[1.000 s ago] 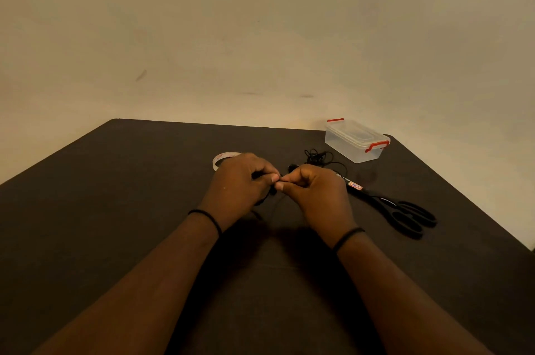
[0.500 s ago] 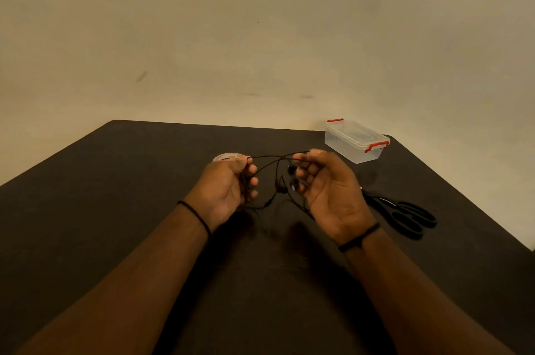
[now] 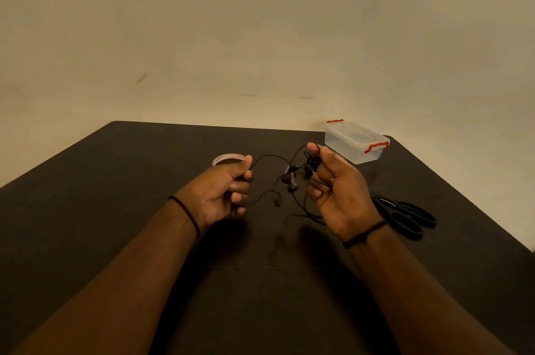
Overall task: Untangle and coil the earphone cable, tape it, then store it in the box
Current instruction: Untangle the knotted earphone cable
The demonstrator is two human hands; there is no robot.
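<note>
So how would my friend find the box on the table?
Look at the dark table and go to its far right corner. The box stands there, beyond the right hand and the black scissors. It is the only see-through thing, with a closed lid and red clips.

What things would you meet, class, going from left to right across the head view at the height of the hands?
Left hand → earphone cable → right hand → black scissors. The tape roll and the clear box lie farther back, so they are left out.
</note>
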